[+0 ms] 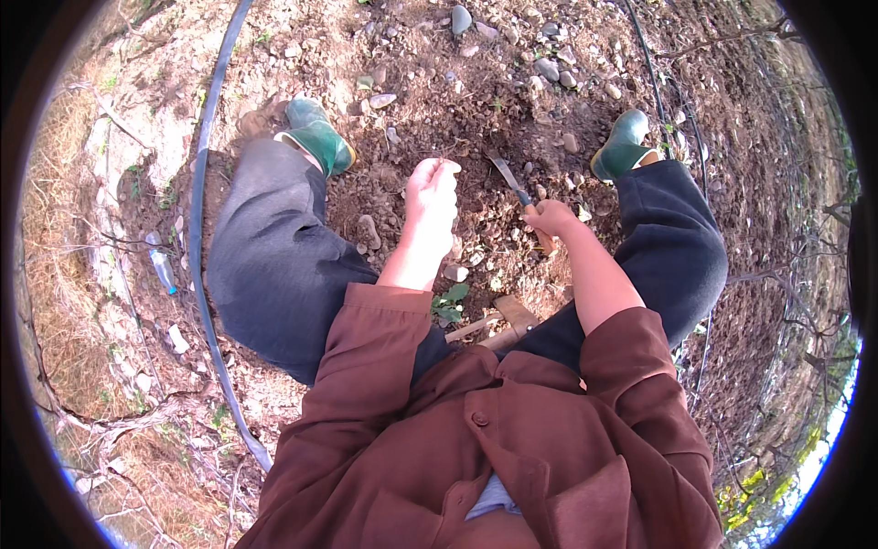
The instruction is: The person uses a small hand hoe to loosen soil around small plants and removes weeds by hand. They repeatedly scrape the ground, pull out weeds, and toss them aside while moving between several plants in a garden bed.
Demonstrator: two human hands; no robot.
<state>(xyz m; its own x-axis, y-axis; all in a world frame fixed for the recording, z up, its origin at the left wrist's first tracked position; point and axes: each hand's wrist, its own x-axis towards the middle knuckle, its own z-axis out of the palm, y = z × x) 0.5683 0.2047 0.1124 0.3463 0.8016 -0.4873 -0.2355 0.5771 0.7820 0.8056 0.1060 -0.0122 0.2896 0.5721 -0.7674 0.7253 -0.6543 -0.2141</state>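
My right hand (549, 218) grips the wooden handle of a small tool with a narrow metal blade (506, 171), which points up and to the left over the soil. To its left, my left hand (432, 187) is raised in bright sunlight with the fingers curled in. A thin twig-like bit shows near its fingertips, but whether it is held I cannot tell. Between my legs lies a wooden thing with a flat head (514, 314), partly hidden by my shirt. A small green leafy plant (450, 303) grows beside it.
A dark hose (199, 185) curves along the left, with a plastic bottle (162, 264) beyond it. Thin black tubing (648, 62) runs on the right. Stones, including a grey one (461, 19), dot the soil. My green boots (621, 144) stand wide apart. Bare branches reach in at both sides.
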